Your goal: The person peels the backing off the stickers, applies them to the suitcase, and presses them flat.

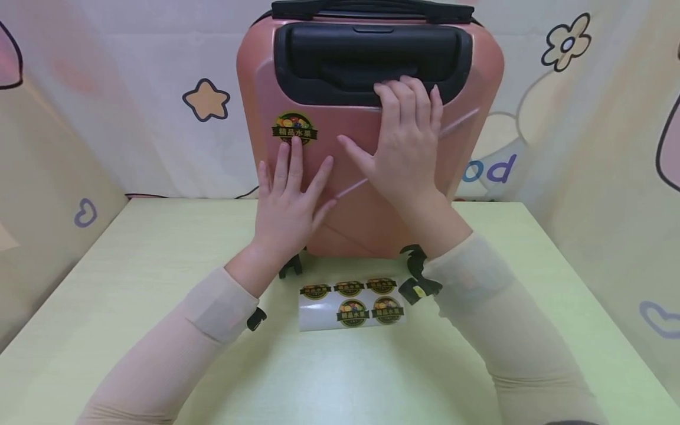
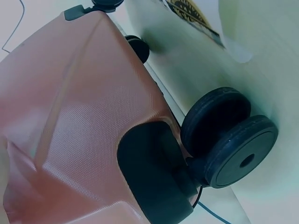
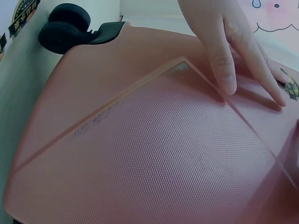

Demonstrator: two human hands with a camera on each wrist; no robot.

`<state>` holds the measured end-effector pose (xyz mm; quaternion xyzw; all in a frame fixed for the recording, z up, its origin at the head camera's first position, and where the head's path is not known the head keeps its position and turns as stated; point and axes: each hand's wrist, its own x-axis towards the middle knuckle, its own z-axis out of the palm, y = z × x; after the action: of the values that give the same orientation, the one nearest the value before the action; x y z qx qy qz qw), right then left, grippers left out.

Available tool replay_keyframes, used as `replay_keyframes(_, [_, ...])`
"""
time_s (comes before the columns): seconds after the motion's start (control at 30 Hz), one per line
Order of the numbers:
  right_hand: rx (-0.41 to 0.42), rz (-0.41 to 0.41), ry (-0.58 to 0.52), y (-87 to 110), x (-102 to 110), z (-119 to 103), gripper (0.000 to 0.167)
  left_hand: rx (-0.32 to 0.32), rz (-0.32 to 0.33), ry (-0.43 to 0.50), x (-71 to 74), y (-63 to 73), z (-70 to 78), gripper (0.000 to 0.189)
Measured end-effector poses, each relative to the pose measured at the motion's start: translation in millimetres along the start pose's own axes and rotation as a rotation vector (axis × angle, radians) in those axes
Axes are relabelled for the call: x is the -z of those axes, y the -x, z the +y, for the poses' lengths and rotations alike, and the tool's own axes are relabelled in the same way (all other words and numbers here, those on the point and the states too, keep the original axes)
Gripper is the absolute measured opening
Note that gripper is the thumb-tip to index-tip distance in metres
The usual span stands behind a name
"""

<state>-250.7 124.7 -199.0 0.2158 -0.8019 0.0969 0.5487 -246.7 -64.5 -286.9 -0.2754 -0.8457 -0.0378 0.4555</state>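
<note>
A pink hard-shell suitcase stands upright on the table, its black handle recess near the top. On its upper left front is a round fruit sticker with a dark banner and Chinese characters. My left hand lies with straight fingers on the shell, one fingertip at the sticker's lower edge. My right hand rests on the upper right front, fingertips over the lower rim of the recess and thumb spread toward the sticker. In the right wrist view, left-hand fingers touch the ridged pink surface.
A white sticker sheet lies before the suitcase, with several fruit stickers and a bare spot at its lower left. Black double wheels stick out at the suitcase's bottom corner. A patterned cloth backdrop hangs behind.
</note>
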Motion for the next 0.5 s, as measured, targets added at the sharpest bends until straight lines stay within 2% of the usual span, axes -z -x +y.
replay_keyframes(0.2, [-0.007, -0.041, 0.034, 0.4, 1.4, 0.3, 0.071, -0.016, -0.038, 0.007, 5.5, 4.3, -0.6, 0.062])
replay_keyframes(0.5, [0.045, -0.084, 0.054, 1.9, 7.1, 2.1, 0.067, -0.035, -0.089, 0.003, 11.4, 9.3, 1.0, 0.065])
